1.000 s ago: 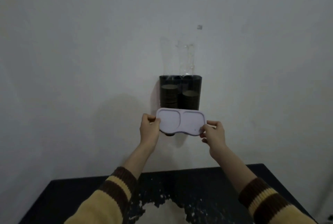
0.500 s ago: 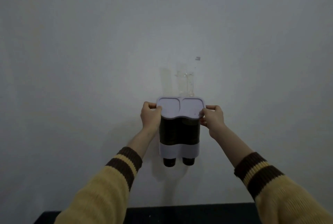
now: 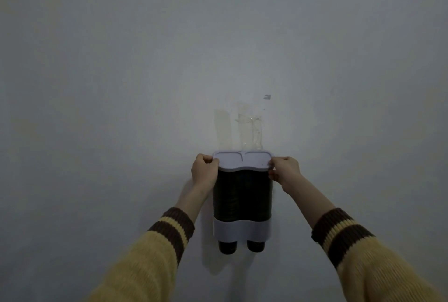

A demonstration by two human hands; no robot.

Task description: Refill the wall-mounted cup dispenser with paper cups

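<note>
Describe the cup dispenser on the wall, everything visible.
The cup dispenser is mounted upright on the pale wall. Its body is a dark, see-through double tube showing ribbed stacks of cups. A pale lilac band wraps the bottom, and two dark cup ends poke out below. A matching lilac lid with two shallow recesses sits on top. The left hand and right hand grip the lid's ends.

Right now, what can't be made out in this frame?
- Head view: cup count in the dispenser, dark body and dim light.
- Whether the lid is fully seated: left hand and right hand cover its ends.
- Wall mount: behind the dispenser.
- Elbows: cut off by the bottom edge.
</note>
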